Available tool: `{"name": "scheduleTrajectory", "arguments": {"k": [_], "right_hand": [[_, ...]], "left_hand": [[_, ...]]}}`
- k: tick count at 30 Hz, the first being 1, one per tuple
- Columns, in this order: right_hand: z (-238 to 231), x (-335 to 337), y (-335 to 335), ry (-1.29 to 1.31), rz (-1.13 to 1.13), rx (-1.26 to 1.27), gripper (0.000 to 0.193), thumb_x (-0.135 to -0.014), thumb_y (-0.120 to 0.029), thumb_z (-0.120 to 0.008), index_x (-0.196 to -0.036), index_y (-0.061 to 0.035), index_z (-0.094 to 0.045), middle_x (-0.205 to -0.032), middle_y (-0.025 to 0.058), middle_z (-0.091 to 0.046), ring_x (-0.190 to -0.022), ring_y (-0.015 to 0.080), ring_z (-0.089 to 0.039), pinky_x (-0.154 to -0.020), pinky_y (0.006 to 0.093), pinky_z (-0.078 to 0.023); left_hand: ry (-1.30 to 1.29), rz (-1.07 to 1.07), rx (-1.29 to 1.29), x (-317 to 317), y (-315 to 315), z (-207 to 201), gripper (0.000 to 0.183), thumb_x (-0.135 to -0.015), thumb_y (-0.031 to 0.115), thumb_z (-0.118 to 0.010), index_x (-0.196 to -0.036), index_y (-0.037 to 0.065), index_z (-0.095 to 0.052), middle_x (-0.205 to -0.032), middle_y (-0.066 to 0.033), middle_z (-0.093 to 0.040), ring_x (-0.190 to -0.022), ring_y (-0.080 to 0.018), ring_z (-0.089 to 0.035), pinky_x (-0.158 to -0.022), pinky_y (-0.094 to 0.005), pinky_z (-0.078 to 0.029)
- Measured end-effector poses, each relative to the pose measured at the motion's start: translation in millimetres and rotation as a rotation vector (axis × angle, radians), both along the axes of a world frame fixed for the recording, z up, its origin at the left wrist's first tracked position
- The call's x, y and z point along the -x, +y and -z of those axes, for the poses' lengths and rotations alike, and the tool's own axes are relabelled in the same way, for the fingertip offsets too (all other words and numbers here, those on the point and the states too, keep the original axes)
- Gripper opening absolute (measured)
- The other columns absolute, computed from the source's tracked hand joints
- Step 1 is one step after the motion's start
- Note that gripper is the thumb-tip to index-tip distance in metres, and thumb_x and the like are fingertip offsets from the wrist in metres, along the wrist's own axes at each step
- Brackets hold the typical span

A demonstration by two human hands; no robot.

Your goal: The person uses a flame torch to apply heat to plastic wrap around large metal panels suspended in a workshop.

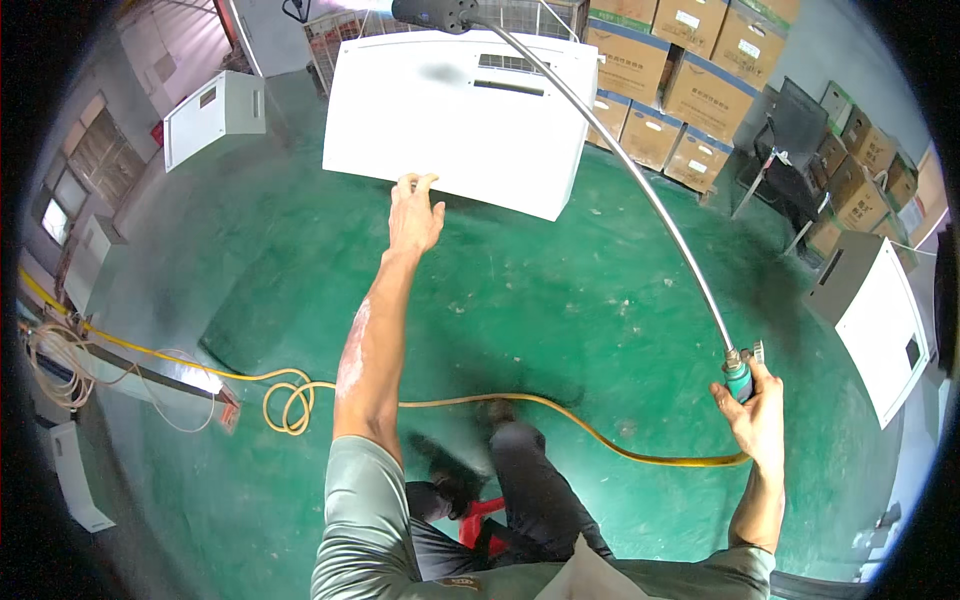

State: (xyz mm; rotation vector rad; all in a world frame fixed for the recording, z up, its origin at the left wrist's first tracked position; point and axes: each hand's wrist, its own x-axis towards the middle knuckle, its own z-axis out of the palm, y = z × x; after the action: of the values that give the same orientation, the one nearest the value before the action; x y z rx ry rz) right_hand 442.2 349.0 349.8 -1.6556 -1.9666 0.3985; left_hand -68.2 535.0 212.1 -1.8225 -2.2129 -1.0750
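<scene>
My right hand [757,415] is closed around the green-and-black handle [738,379] of a gas torch. The torch's long metal tube [640,180] slants up and left to a black burner head [432,12] above the top edge of a white panel-like casing [440,120]. A pale bluish glow shows left of the burner head. The casing has slots near its top right and a grey smudge or shadow near its top. At its lower edge is my left hand [413,215], thumb apart and fingers loosely bent; whether the fingertips press on it I cannot tell.
A yellow hose [560,408] runs across the green floor and loops at left. Stacked cartons [710,95] and a black chair [785,150] stand at the right. Other white casings stand at far left [215,115] and right [880,325]. A wire cage [340,35] stands behind.
</scene>
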Motion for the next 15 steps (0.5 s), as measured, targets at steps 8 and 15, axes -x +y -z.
{"name": "scheduleTrajectory", "arguments": {"k": [8,15], "right_hand": [[-10.0,-1.0,-4.4,0.03,0.115,0.076,0.029,-0.075,-0.014,-0.083,-0.094,-0.0026,-0.065,-0.062,0.0062,-0.048,-0.056,0.0186,-0.043,-0.058,0.0358,-0.039],[15.8,-20.5,5.0,0.074,0.122,0.103,0.03,-0.076,-0.015,-0.083,-0.096,-0.0028,-0.064,-0.064,0.0063,-0.052,-0.057,0.019,-0.045,-0.06,0.036,-0.041]], "left_hand": [[0.146,0.051,0.082,-26.6,43.5,-7.7,0.043,-0.078,0.017,-0.081,-0.118,0.017,-0.064,-0.125,-0.009,-0.057,-0.123,-0.0324,-0.05,-0.104,-0.0473,-0.044],[0.151,0.098,0.07,-42.2,49.4,7.8,0.036,-0.072,0.019,-0.087,-0.101,0.014,-0.066,-0.112,-0.0087,-0.061,-0.118,-0.0318,-0.053,-0.098,-0.0443,-0.047]]}}
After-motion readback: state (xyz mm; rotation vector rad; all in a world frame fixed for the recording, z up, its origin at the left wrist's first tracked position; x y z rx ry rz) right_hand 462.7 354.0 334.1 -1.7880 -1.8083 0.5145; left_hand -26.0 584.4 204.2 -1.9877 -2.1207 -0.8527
